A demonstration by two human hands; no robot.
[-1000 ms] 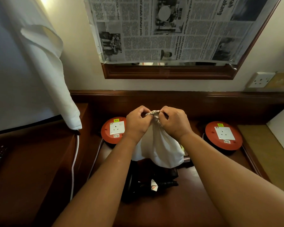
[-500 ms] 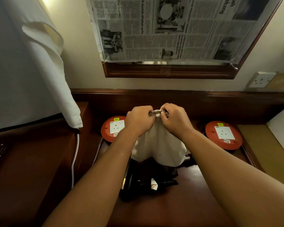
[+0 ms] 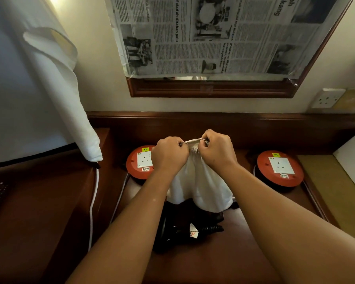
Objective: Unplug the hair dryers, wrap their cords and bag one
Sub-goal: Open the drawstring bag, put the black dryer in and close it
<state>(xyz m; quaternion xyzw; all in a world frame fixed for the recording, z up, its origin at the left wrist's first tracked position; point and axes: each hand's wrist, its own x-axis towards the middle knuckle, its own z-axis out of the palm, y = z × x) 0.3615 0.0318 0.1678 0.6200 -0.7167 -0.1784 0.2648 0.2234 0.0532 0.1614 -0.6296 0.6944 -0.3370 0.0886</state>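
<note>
Nearest the camera, a black hair dryer (image 3: 178,232) is lying on the dark wooden table (image 3: 223,261). Its long axis is running roughly left to right, with a ribbed cord end (image 3: 210,228) pointing right and a white tag (image 3: 193,232) sitting on it. Which end is the nozzle cannot be told.

Just beyond it, a white cloth bag (image 3: 201,189) is hanging upright, its long axis vertical and its gathered mouth pointing up. The bag is bulging at the bottom; its contents are hidden by the cloth. Its lower edge is overlapping the black hair dryer.

Both hands are gripping the bag's mouth. The left hand (image 3: 169,155) is curling its fingers and pinching the left side of the gathered edge. The right hand (image 3: 216,153) is pinching the right side in the same way. A short stretch of drawn cloth is spanning between them.

Farther back, two red round socket reels are resting on the table: one (image 3: 138,165) at the left, partly behind the left hand, and one (image 3: 280,168) at the right. Each is showing a white socket face on top.

On the far wall, a newspaper (image 3: 213,35) is covering a wood-framed mirror (image 3: 211,89).
</note>
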